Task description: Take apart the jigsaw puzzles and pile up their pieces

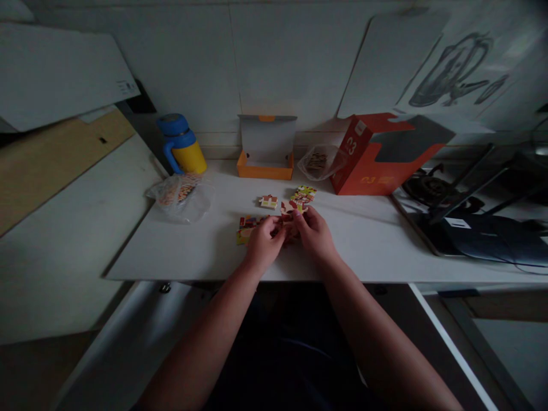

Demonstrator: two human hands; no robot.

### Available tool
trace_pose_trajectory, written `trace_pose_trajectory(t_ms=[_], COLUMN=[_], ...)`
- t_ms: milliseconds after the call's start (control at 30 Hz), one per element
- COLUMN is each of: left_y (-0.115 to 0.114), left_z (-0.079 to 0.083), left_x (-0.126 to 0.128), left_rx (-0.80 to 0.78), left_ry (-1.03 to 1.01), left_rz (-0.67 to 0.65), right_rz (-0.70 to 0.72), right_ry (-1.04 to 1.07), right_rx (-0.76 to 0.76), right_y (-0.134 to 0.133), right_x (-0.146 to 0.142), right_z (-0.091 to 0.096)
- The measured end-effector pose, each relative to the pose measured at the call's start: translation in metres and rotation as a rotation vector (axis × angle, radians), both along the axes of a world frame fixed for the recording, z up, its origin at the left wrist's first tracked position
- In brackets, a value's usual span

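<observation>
My right hand (317,233) is closed with its thumb on a jigsaw puzzle piece (287,208) in red, cream and green. Close beside it, my left hand (264,244) has its fingers curled in a pinch at the lower side of the same joined pieces, which it partly hides. A colourful joined puzzle section (245,227) lies flat under and left of my left hand. Just beyond the hands are a small loose puzzle piece (269,201) and a green, yellow and red puzzle cluster (305,194).
An open orange box (265,171) stands at the back, near a clear bag (317,162) of thin brown sticks. Left are a blue and yellow flask (188,149) and another plastic bag (182,197). Right are a red carton (372,165), a black router (492,234) and a gas stove (432,185).
</observation>
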State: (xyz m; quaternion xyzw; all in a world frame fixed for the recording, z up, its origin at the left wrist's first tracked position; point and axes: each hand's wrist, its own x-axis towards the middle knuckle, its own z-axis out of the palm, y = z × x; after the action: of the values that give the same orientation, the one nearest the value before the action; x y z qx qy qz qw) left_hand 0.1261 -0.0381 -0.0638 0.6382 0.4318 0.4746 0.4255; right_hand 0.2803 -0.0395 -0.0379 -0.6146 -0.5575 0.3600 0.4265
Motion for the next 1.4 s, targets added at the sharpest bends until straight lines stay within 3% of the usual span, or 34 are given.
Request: trace_pose_trajectory(t_ms=[100, 200, 333, 433, 533, 633, 733, 867, 1000, 1233, 1400], left_y=[0.002, -0.002, -0.006, -0.003, 0.002, 0.005, 0.005, 0.003, 0.001, -0.003, -0.01], left_z=[-0.004, -0.001, 0.004, 0.001, -0.004, -0.008, -0.008, -0.004, -0.001, 0.002, 0.01], left_x=[-0.003, -0.004, -0.002, 0.0, 0.001, -0.001, -0.002, -0.003, -0.004, -0.003, -0.002], left_rx=[-0.022, 0.004, -0.018, -0.084, -0.173, -0.189, -0.157, -0.093, -0.036, 0.052, 0.125], left_ry=[0.001, 0.074, 0.059, -0.043, -0.18, -0.27, -0.288, -0.249, -0.187, -0.007, 0.303], left_rz=[-0.013, -0.054, -0.172, -0.102, 0.04, 0.11, 0.095, 0.095, 0.084, 0.073, 0.142], right_rz=[0.048, 0.132, 0.133, 0.017, 0.005, 0.086, 0.125, 0.08, -0.001, 0.04, 0.047], right_ry=[0.247, 0.472, 0.533, 0.617, 0.67, 0.544, 0.346, 0.164, 0.005, -0.203, -0.248], right_rx=[0.027, -0.052, -0.116, 0.024, 0.13, 0.152, 0.158, 0.155, 0.246, 0.313, 0.307], right_y=[0.005, 0.007, 0.005, 0.006, 0.005, 0.0, -0.006, -0.009, -0.009, -0.008, -0.008], right_x=[0.001, 0.009, 0.02, 0.027, 0.032, 0.032, 0.025, 0.017, 0.015, 0.016, 0.014], right_z=[-0.002, -0.001, 0.0, -0.005, -0.012, -0.013, -0.012, -0.013, -0.016, -0.018, -0.017])
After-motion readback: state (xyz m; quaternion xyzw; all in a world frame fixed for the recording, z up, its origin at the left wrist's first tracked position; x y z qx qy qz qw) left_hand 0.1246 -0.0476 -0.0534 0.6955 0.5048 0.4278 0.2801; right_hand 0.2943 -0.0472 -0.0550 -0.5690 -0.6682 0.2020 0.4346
